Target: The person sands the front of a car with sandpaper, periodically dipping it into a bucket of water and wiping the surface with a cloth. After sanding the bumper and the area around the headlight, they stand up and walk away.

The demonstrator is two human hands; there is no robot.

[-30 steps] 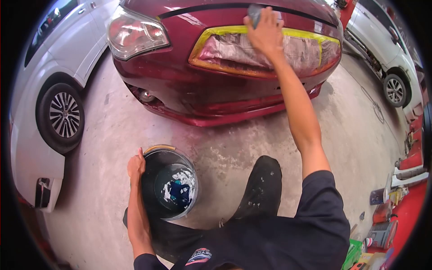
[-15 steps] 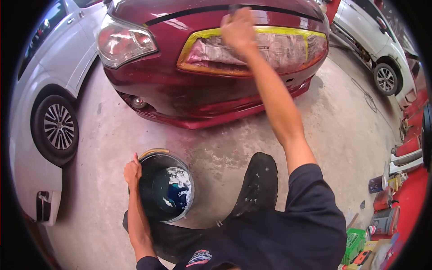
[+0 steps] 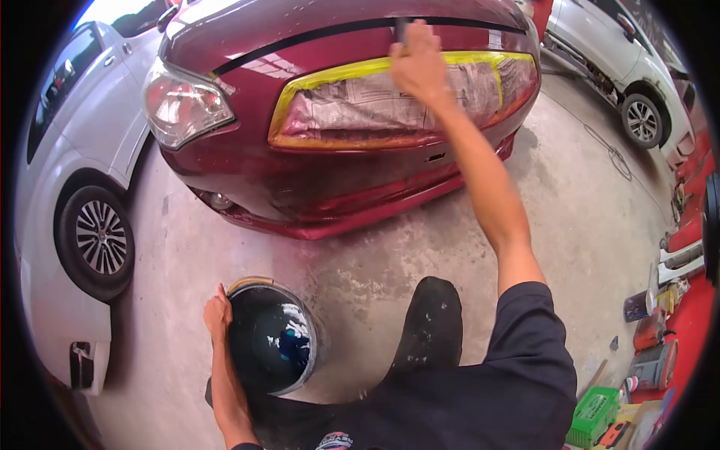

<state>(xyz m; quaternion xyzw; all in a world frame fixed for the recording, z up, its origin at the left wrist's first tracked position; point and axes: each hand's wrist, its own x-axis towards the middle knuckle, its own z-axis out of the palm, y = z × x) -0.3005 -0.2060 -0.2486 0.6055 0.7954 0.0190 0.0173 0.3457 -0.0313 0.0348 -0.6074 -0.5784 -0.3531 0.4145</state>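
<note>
A maroon car front (image 3: 337, 184) faces me, its middle opening covered with newspaper (image 3: 345, 109) and edged with yellow masking tape (image 3: 319, 75). My right hand (image 3: 421, 66) reaches to the panel above that opening, near the dark gap (image 3: 300, 46) under the bonnet. Its fingers hold a small dark pad (image 3: 400, 31), mostly hidden, whose exact kind I cannot make out. Low on the left, my left hand (image 3: 217, 313) grips the rim of a dark bucket (image 3: 312, 330). The bucket is tilted, with shiny liquid (image 3: 292, 343) inside reflecting light.
A white vehicle (image 3: 82, 142) stands close on the left, another light-coloured car (image 3: 600, 49) at the back right. Along the right wall lie tins, a grey tub (image 3: 651, 366) and a green box (image 3: 592, 416). A cable (image 3: 616, 161) lies on the concrete floor.
My view has tilted up slightly, so the car and bucket sit lower in it. My right hand has shifted right along the panel with the pad. My left hand stays on the bucket.
</note>
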